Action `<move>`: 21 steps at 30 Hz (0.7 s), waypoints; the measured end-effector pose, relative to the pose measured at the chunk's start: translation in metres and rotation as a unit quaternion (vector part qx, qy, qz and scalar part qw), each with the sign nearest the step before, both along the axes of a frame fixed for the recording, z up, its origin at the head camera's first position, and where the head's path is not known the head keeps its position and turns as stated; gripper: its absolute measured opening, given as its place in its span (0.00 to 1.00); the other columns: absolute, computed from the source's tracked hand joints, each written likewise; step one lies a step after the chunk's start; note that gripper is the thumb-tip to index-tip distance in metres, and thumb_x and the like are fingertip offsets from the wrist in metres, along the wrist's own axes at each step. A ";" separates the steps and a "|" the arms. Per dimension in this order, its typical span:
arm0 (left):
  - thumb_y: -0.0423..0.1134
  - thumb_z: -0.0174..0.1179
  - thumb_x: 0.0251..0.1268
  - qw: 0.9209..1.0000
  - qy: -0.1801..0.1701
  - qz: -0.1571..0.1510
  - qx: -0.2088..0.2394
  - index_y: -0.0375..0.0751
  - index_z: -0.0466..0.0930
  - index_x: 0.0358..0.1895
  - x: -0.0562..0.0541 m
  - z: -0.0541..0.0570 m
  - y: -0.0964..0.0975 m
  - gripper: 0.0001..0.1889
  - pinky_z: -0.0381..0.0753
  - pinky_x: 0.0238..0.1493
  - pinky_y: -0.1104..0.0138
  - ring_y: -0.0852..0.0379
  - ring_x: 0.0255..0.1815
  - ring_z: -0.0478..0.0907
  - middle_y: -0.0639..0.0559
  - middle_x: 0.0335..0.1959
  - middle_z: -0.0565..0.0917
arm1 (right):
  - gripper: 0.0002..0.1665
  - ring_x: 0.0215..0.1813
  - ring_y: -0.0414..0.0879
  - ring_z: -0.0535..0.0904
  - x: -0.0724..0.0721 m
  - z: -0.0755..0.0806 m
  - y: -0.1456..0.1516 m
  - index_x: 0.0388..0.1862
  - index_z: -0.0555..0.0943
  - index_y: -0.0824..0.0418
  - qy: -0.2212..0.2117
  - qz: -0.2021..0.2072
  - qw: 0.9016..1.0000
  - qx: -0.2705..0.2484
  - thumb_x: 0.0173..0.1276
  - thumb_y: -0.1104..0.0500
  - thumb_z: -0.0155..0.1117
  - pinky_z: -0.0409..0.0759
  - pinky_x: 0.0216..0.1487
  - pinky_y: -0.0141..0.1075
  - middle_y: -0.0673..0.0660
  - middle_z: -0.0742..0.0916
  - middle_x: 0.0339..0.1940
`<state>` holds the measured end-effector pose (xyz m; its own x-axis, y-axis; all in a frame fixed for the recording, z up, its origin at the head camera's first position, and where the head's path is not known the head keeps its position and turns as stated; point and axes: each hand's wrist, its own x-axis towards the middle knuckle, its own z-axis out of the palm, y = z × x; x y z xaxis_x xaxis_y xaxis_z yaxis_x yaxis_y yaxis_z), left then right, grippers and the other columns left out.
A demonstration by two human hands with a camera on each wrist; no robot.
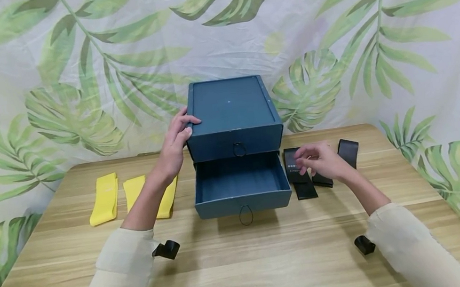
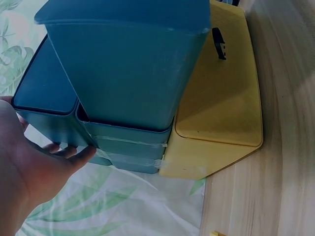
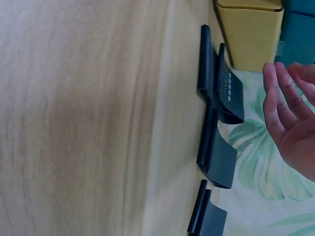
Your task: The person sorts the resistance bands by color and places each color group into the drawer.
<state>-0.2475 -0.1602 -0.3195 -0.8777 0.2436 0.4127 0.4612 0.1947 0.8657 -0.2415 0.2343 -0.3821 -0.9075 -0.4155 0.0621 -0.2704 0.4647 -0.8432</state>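
A dark blue cabinet (image 1: 230, 105) stands on the table with its lower blue drawer (image 1: 243, 203) pulled out, bare inside. The upper drawer (image 1: 236, 143) is closed. My left hand (image 1: 175, 142) rests on the cabinet's left top edge; in the left wrist view its fairly straight fingers (image 2: 81, 156) lie along the side. Right of the drawer, my right hand (image 1: 321, 159) hovers with loosely bent fingers and holds nothing. Below it lie several flat black bands (image 1: 305, 190), one with pale print. In the right wrist view the right palm (image 3: 298, 142) shows, apart from them.
Under the blue drawers sits a yellow drawer (image 2: 221, 93) with a black pull loop. Flat yellow bands (image 1: 104, 199) lie on the table (image 1: 244, 265) left of the cabinet. A leaf-patterned cloth (image 1: 228, 53) hangs close behind.
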 end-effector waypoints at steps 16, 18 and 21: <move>0.40 0.40 0.81 1.000 0.016 0.006 0.003 0.29 0.72 0.60 0.002 0.000 0.001 0.20 0.50 0.78 0.38 0.38 0.84 0.48 0.42 0.85 0.50 | 0.16 0.62 0.67 0.79 -0.035 -0.015 -0.015 0.59 0.81 0.74 0.078 -0.067 0.992 0.079 0.77 0.68 0.58 0.77 0.62 0.59 0.72 0.84 0.59; 0.41 0.39 0.81 1.000 0.017 0.006 0.000 0.29 0.71 0.60 0.003 0.000 0.001 0.20 0.50 0.78 0.39 0.39 0.84 0.47 0.41 0.85 0.49 | 0.19 0.48 0.68 0.82 -0.039 -0.018 -0.016 0.63 0.80 0.73 0.078 -0.065 0.990 0.096 0.77 0.68 0.57 0.80 0.55 0.58 0.72 0.83 0.62; 0.41 0.38 0.81 1.000 0.018 0.003 0.000 0.28 0.71 0.61 0.004 0.000 0.002 0.20 0.48 0.78 0.39 0.39 0.84 0.46 0.42 0.85 0.48 | 0.22 0.25 0.57 0.75 -0.046 -0.022 -0.017 0.68 0.77 0.72 0.081 -0.056 0.986 0.137 0.78 0.68 0.54 0.77 0.44 0.50 0.73 0.80 0.66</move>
<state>-0.2436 -0.1583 -0.3199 -0.8634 0.2381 0.4447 0.4913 0.1969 0.8484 -0.2871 0.2170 -0.4042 -0.9360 -0.3345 0.1093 -0.3250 0.7029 -0.6327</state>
